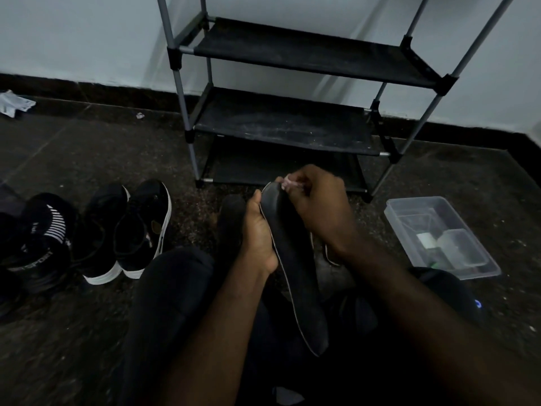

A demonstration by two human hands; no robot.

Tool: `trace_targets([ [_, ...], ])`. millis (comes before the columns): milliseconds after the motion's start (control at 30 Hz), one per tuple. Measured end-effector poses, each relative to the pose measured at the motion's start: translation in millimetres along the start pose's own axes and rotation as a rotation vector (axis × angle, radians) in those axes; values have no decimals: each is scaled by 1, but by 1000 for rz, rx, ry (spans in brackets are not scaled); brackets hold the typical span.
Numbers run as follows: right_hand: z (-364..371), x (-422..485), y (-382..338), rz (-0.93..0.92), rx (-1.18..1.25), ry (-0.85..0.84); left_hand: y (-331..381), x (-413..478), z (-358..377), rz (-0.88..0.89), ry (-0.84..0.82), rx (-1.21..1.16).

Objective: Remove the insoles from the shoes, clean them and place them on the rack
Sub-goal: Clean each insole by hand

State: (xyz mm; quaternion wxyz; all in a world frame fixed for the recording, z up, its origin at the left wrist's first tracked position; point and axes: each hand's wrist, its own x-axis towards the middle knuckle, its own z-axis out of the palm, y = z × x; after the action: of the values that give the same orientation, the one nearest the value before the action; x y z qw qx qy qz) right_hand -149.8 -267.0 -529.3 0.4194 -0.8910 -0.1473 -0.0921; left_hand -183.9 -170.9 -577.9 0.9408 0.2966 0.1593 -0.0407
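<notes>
Between the two hands lies the dark insole (295,273), its long axis running from the lap away toward the rack (278,124). From the side, the left hand (259,238) curls its fingers round the far half. Just past that thumb, the right hand (317,200) pinches a pale scrap (288,183), perhaps a wipe, against the insole's far tip. The rack stands straight beyond both sets of fingertips, the right hand slightly nearer to it.
</notes>
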Motion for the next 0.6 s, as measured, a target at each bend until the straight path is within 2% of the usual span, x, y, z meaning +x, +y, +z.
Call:
trace_targets([
  [67,-4,-5,-1,69,199,9,2,2,-1,-7,1,-54],
  [133,-3,-15,-1,64,300,-1,3,5,-2,-2,17,-98],
  [167,0,-19,-1,33,265,-25,4,5,-1,-2,26,-111],
  [267,6,-32,5,-90,-134,-165,2,1,-1,-42,26,-87],
  [333,4,-37,6,-131,-251,-240,2,-2,0,-77,20,-53],
  [433,-1,-40,1,-197,-189,-293,3,-4,0,-47,-1,-20],
  [600,-2,-38,-4,-171,-33,-195,-3,-5,-1,0,-69,53],
])
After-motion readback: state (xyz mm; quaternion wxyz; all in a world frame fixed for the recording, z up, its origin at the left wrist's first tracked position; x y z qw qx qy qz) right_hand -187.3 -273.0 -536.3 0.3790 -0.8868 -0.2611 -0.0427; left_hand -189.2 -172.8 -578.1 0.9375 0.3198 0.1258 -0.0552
